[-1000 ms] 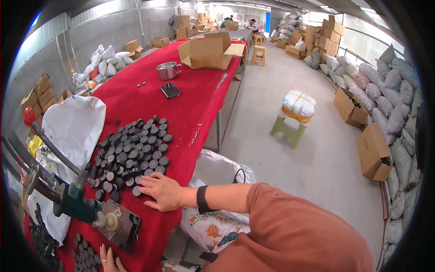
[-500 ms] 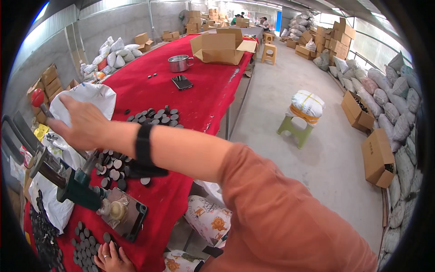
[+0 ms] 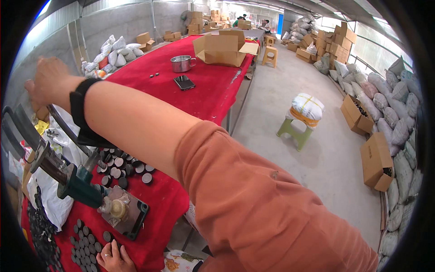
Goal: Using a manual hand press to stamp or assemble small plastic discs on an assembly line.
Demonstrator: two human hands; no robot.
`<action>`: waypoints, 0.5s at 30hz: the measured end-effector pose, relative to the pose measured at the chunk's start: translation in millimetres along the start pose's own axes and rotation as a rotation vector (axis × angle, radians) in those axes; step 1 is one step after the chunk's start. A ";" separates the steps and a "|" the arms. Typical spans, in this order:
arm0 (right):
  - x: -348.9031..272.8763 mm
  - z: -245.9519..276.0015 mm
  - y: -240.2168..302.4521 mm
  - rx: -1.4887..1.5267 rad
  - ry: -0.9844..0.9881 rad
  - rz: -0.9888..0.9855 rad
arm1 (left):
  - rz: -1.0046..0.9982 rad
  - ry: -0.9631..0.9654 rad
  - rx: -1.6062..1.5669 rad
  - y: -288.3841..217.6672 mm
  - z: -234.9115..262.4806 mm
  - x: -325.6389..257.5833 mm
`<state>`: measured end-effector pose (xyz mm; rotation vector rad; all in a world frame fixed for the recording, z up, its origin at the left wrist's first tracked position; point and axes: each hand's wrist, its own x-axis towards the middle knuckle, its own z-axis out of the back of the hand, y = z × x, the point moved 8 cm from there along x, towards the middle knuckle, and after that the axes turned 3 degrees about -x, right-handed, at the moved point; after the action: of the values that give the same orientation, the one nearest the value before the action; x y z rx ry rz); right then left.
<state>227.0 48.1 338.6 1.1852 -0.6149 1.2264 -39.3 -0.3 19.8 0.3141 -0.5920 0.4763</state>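
At the upper left, my right hand [image 3: 50, 84] curls over the top end of the press's curved black lever [image 3: 68, 129]. It covers the lever's red knob and is slightly blurred. Below stands a dark green hand press [image 3: 81, 188], with a pale round piece [image 3: 118, 209] under its head on a flat metal base [image 3: 133, 217]. My left hand [image 3: 115, 258], a ring on one finger, rests open on the red cloth. Its fingertips are beside a single dark grey disc [image 3: 108, 236]. Several more discs [image 3: 84, 245] lie grouped left of that hand.
Loose discs [image 3: 120, 167] lie behind the press, partly under my forearm. Small black pieces [image 3: 43, 235] heap at the left edge by a white bag [image 3: 54, 199]. Farther along the red table [image 3: 136, 86] are a phone [image 3: 184, 82], metal cup [image 3: 181, 64] and open carton [image 3: 222, 50].
My right hand has moved up and left from beside the white bag onto the lever's end, and the red knob is now hidden. My left hand stays nearly where it was.
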 end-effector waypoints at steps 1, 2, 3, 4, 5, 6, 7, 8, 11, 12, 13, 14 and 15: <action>6.4 -21.2 7.9 -0.178 0.235 0.109 | 0.001 0.003 0.021 -0.8 0.4 0.0; 5.5 -42.6 9.1 -0.409 0.463 0.203 | 0.002 0.005 0.020 -1.2 0.7 0.1; 8.9 -47.0 10.5 -0.359 0.472 0.215 | 0.010 0.013 0.041 -0.9 0.2 0.2; 11.6 -49.9 6.1 -0.404 0.455 0.167 | 0.017 0.020 0.062 -0.4 -0.4 0.0; 11.4 -54.6 2.2 -0.454 0.458 0.142 | 0.016 0.021 0.060 -0.2 -0.7 0.0; 10.2 -57.1 -1.2 -0.450 0.437 0.117 | 0.014 0.013 0.063 0.2 -0.2 0.0; 4.5 -64.2 4.4 -0.490 0.444 0.231 | 0.013 0.007 0.068 0.6 0.4 -0.2; -3.4 -73.9 6.6 -0.583 0.500 0.331 | 0.014 0.009 0.071 1.0 0.7 -0.2; -6.7 -70.3 4.2 -0.463 0.351 0.248 | 0.052 0.003 -0.059 1.3 1.9 3.1; -8.6 -71.1 5.2 -0.439 0.341 0.250 | 0.212 -0.025 -0.386 10.4 1.6 2.8; -8.0 -67.7 3.3 -0.428 0.293 0.198 | 0.372 -0.053 -0.712 18.7 -3.1 2.3; -8.5 -66.1 2.1 -0.437 0.270 0.162 | 0.377 -0.051 -0.708 16.4 -5.6 8.3; -8.8 -64.5 2.9 -0.410 0.248 0.144 | 0.501 -0.064 -0.861 20.1 -14.9 12.1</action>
<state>207.6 103.7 310.8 0.6458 -0.7309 1.2688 -34.0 26.9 18.2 -0.6570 -0.8847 0.6430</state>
